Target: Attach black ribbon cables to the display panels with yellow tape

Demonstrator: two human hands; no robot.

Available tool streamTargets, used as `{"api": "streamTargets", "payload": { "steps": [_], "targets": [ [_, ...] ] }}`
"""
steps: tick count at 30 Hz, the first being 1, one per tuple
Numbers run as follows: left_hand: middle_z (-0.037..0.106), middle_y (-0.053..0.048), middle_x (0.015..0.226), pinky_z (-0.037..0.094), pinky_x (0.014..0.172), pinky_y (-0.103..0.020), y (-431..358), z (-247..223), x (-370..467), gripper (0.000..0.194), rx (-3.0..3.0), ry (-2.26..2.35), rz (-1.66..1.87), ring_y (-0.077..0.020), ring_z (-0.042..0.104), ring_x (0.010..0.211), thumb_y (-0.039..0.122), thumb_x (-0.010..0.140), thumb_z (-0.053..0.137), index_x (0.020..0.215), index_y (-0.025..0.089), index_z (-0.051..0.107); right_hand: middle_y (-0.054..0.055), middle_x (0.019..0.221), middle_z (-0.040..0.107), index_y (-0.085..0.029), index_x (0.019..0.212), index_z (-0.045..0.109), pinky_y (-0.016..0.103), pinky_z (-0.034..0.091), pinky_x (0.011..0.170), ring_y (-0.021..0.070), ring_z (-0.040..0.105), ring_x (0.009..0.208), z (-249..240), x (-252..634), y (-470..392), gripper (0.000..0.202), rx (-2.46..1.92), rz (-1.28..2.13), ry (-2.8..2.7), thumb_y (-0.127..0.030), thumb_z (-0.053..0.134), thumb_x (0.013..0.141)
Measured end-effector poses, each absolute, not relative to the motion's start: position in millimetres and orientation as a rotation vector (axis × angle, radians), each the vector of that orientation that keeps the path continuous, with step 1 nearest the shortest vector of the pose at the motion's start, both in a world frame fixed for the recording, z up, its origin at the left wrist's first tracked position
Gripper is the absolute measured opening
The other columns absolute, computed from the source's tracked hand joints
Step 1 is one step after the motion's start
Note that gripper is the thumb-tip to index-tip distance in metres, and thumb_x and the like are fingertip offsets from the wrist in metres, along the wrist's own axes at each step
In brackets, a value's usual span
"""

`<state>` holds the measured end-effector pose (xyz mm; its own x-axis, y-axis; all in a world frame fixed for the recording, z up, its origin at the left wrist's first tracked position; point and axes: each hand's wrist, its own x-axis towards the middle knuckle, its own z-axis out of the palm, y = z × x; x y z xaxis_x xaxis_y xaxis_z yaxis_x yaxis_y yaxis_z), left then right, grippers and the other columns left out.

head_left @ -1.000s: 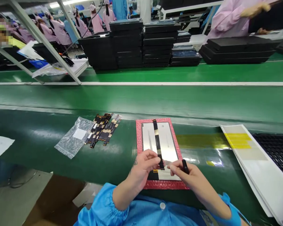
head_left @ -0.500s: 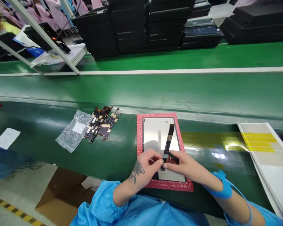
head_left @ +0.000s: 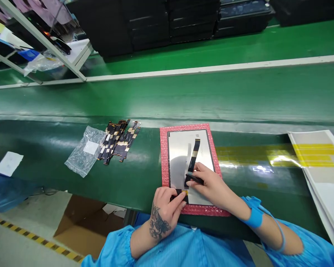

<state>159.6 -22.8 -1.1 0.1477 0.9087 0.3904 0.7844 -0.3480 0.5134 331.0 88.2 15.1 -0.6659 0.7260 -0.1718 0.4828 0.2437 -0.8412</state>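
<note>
A worker's right hand (head_left: 208, 183) clasped a black flexible strip (head_left: 195, 152) over a silver panel (head_left: 178, 148) on a green bench (head_left: 50, 148), with a slim black tool (head_left: 195, 178) held in the same fingers and crossing the strip's lower part. The grip closed on the strip near its close end, from the right side, leaving most of its length reaching away from the worker. The strip's long axis ran up the panel, its far end leaning to the right and its near end pointing back toward the panel's dark lower edge (head_left: 186, 199).

The right hand was the nearer of the two to the strip. The left hand (head_left: 164, 207) lay lower and to the left, its fingertips at that dark edge, just beside a small gold patch (head_left: 185, 192); whether they pinched or merely pressed could not be told from this angle. Pink bubble wrap (head_left: 164, 159) bordered the panel. Well to the left, similar strips (head_left: 108, 148) lay heaped against a clear bag (head_left: 78, 159).
</note>
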Motion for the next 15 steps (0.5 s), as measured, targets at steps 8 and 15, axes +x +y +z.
{"api": "streamTargets", "payload": {
  "steps": [8, 15],
  "targets": [
    [0.056, -0.005, 0.081, 0.038, 0.067, -0.029, -21.7, -1.9, 160.7, 0.016, 2.056, 1.654, 1.008, -0.0166, 0.048, 0.078, 0.021, 0.091, 0.053, 0.097, 0.015, 0.066, 0.005, 0.097, 0.049, -0.015, 0.071, 0.055, 0.028, 0.044, 0.069, 0.0187, 0.055, 0.083, 17.0, 323.9, 86.5, 0.017, -1.101, 1.359, -2.428, -0.006, 0.056, 0.086],
    [0.057, -0.006, 0.085, 0.040, 0.072, -0.030, -27.6, -4.4, 156.7, 0.019, 2.160, 1.574, 1.062, -0.0169, 0.046, 0.082, 0.009, 0.088, 0.054, 0.103, 0.014, 0.064, 0.005, 0.093, 0.048, -0.014, 0.071, 0.055, 0.029, 0.044, 0.069, 0.0182, 0.053, 0.082, 16.2, 324.5, 86.9, 0.018, -1.046, 1.408, -2.409, -0.006, 0.059, 0.086]
  ]
}}
